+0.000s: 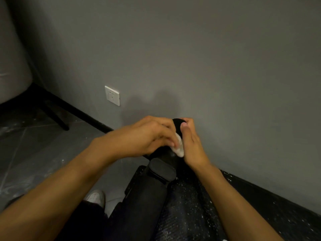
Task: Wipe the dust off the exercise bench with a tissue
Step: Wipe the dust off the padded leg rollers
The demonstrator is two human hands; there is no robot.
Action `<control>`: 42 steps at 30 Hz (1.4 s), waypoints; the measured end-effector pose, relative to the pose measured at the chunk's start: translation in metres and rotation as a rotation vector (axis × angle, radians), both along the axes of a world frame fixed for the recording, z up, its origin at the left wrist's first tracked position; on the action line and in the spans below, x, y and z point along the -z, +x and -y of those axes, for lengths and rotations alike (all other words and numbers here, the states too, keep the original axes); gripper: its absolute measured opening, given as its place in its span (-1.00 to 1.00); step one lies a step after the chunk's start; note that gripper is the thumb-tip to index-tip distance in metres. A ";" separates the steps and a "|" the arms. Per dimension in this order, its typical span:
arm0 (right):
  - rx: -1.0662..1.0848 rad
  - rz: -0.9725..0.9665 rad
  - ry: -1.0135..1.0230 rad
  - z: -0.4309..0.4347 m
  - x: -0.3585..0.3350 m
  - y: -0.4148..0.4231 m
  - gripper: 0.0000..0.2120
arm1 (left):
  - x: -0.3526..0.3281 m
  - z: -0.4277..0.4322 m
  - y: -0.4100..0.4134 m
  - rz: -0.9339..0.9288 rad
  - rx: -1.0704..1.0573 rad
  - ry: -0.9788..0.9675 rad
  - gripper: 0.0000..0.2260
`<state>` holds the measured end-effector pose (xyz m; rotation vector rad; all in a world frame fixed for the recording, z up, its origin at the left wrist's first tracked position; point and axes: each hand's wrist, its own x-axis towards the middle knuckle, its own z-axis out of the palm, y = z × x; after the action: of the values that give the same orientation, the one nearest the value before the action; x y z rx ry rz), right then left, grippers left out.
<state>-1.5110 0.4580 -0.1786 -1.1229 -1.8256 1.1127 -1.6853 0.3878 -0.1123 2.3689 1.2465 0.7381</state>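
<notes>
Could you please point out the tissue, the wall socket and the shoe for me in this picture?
tissue [178, 148]: head view, on the white wad showing between the two hands.
wall socket [112, 95]: head view, on the middle of its white faceplate.
shoe [95, 197]: head view, on its pale toe.

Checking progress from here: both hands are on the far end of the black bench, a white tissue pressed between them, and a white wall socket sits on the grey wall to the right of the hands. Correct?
Not quite. In the head view the wall socket sits left of the hands, not right. The rest holds: left hand and right hand are on the far end of the black bench, the white tissue pressed between them.
</notes>
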 end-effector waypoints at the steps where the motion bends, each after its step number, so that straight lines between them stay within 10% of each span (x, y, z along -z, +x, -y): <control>1: 0.010 0.006 -0.006 0.000 0.000 -0.001 -0.71 | -0.007 0.004 -0.005 -0.041 0.047 -0.096 -0.88; 5: 0.031 0.003 -0.033 -0.001 0.004 -0.004 -0.70 | -0.008 0.010 -0.013 -0.004 0.107 -0.235 -0.86; 10: 0.008 -0.037 -0.035 -0.002 0.004 -0.002 -0.72 | 0.017 0.001 0.009 -0.129 -0.066 0.221 -0.83; 17: 0.042 -0.024 -0.039 -0.003 0.004 -0.006 -0.79 | -0.010 0.012 -0.003 -0.086 0.123 -0.185 -0.87; 24: 0.016 -0.065 -0.019 -0.001 0.004 -0.003 -0.74 | 0.019 0.003 0.010 -0.077 -0.103 0.176 -0.80; 33: 0.047 -0.076 -0.055 0.000 0.004 -0.005 -0.77 | -0.009 0.013 0.000 0.013 0.123 -0.255 -0.94; 42: 0.041 -0.101 -0.089 -0.002 0.005 -0.005 -0.80 | 0.011 0.001 0.017 -0.164 -0.011 0.249 -0.78</control>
<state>-1.5164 0.4599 -0.1836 -1.1288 -1.6834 1.2147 -1.6681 0.3868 -0.1228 2.6724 1.2990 0.7534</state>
